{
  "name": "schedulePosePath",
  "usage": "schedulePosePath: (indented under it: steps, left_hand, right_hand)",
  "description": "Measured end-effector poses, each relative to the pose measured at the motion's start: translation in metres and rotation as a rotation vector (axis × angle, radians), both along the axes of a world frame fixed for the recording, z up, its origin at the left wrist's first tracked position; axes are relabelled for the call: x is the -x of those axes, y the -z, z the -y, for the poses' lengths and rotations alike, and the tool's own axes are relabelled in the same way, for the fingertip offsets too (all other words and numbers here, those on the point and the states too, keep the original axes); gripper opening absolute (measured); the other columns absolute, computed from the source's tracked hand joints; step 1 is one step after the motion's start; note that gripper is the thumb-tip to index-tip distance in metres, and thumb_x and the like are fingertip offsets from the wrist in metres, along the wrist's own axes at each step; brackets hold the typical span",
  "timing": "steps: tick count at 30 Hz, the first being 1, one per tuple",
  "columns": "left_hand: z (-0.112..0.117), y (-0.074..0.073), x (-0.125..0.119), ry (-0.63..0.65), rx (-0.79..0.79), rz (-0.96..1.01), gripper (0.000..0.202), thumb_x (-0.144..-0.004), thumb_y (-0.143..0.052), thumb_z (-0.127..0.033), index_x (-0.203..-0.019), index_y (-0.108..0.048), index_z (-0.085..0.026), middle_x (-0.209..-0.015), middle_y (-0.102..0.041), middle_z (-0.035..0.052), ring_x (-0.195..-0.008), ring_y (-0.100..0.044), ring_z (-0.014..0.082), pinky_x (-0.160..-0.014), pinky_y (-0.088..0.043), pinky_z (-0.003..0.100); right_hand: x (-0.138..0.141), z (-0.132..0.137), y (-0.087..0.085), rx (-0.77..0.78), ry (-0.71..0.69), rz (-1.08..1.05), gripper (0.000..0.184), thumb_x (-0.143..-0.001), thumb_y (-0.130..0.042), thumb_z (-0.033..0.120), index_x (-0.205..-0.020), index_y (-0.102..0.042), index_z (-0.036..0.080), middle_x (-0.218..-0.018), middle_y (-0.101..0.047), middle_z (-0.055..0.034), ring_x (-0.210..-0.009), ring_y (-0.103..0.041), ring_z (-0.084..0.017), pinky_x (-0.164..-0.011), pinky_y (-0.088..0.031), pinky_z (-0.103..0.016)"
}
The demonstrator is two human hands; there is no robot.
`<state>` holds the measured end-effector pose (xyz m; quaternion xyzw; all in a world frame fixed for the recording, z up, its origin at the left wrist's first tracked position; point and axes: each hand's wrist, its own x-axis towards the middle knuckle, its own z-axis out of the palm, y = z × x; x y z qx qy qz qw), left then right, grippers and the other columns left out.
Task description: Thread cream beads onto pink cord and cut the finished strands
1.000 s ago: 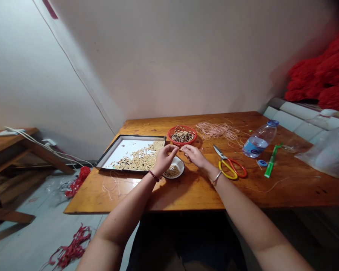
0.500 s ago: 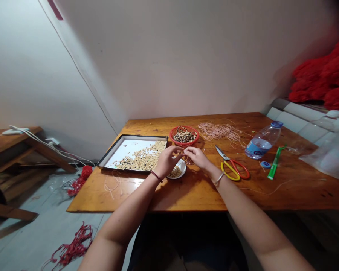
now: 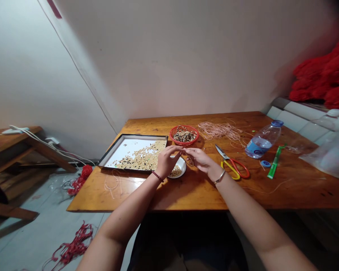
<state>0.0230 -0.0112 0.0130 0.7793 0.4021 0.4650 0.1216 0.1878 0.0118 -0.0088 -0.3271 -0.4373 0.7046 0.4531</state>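
Two bare hands, the left hand and the right hand, met above a small white saucer of tan beads, their grips pressed together, fingertips pinching something too small to tell. A black-framed white tray of beads lay toward the far left corner of the orange wooden tabletop; a round red basket sat just beyond the hands, and yellow-and-red scissors lay to their right.

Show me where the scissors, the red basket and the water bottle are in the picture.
Scissors [image 3: 225, 172], head view, on the yellow handle.
Red basket [image 3: 184, 143], head view, on the front rim.
Water bottle [image 3: 259, 148], head view, on the blue label.
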Motion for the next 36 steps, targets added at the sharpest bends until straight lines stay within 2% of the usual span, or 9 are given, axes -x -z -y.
schedulePosePath:
  steps: [4, 11, 18, 26, 36]
  left_hand:
    - [-0.002, 0.001, 0.001, -0.033, -0.013, 0.020, 0.015, -0.087, -0.057, -0.028, -0.093, -0.069, -0.023, -0.097, -0.070, 0.0054, -0.090, -0.063, 0.0176, -0.076, -0.050, 0.030]
    - [-0.003, 0.004, 0.001, -0.110, 0.041, 0.017, 0.017, -0.087, -0.056, -0.032, -0.090, -0.069, -0.022, -0.086, -0.071, 0.0035, -0.074, -0.063, 0.0151, -0.065, -0.050, 0.026]
    - [-0.003, 0.005, -0.002, -0.071, 0.066, 0.112, 0.017, -0.086, -0.058, -0.034, -0.088, -0.068, -0.020, -0.084, -0.071, 0.0033, -0.071, -0.065, 0.0132, -0.063, -0.053, 0.024]
    - [-0.003, 0.008, -0.004, -0.058, 0.031, 0.153, 0.015, -0.086, -0.059, -0.031, -0.088, -0.068, -0.019, -0.083, -0.071, 0.0025, -0.070, -0.065, 0.0113, -0.061, -0.053, 0.021]
    - [-0.001, 0.005, -0.004, -0.044, 0.071, 0.102, 0.017, -0.087, -0.057, -0.032, -0.090, -0.069, -0.019, -0.084, -0.071, 0.0038, -0.070, -0.064, 0.0121, -0.062, -0.051, 0.022]
  right_hand:
    - [-0.001, -0.001, -0.002, 0.040, 0.010, -0.039, 0.019, -0.069, -0.075, 0.029, -0.085, -0.071, 0.019, -0.083, -0.069, -0.0036, -0.068, -0.061, -0.011, -0.050, -0.043, -0.019]
    - [0.000, 0.003, -0.012, 0.066, 0.131, 0.007, 0.028, -0.059, -0.082, 0.025, -0.082, -0.067, 0.018, -0.076, -0.067, 0.0002, -0.064, -0.060, -0.008, -0.050, -0.041, -0.018]
    - [0.001, 0.005, -0.015, 0.024, 0.110, -0.031, 0.033, -0.054, -0.085, 0.028, -0.071, -0.060, 0.017, -0.065, -0.063, 0.0039, -0.058, -0.057, -0.007, -0.053, -0.041, -0.019]
    - [-0.001, 0.006, -0.016, 0.120, 0.072, -0.046, 0.033, -0.055, -0.085, 0.027, -0.076, -0.062, 0.018, -0.072, -0.067, 0.0031, -0.067, -0.062, -0.009, -0.059, -0.044, -0.020]
    - [0.000, 0.002, -0.008, 0.063, 0.146, -0.035, 0.033, -0.055, -0.084, 0.026, -0.080, -0.065, 0.020, -0.079, -0.067, 0.0036, -0.070, -0.059, -0.007, -0.065, -0.043, -0.019]
